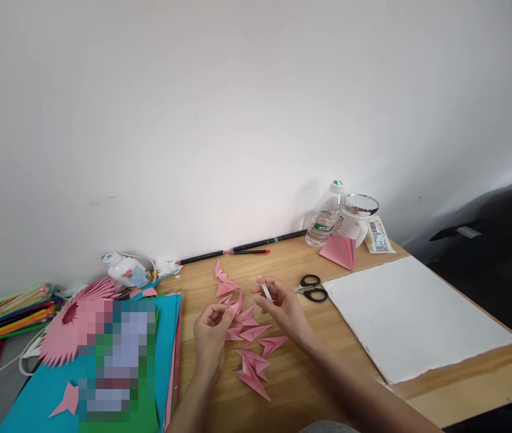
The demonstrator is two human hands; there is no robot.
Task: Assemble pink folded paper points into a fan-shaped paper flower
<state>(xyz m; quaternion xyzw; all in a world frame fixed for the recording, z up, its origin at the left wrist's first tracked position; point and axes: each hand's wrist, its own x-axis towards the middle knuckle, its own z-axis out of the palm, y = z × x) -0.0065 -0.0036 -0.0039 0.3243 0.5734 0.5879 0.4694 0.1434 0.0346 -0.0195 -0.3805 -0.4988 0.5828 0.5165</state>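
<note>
My left hand (211, 334) is closed, with a small pink folded paper piece (235, 309) pinched between thumb and fingertips. To its right, my right hand (285, 308) pinches a short white strip (266, 291) between thumb and fingers; whether it is tape or paper I cannot tell. The hands are a little apart above the wooden table. Around and below them lie several loose pink folded paper pieces (252, 364), pointed like arrowheads. Black-handled scissors (313, 288) rest just right of my right hand, their blades partly hidden behind it.
A white board (422, 319) covers the table's right side. Behind stand a water bottle (326, 216) and a white mug (350, 225), beside a pink paper packet (339, 251). Pens (249, 252) line the wall. At left, a pink pleated paper ring (64, 337) lies on coloured sheets (35, 385).
</note>
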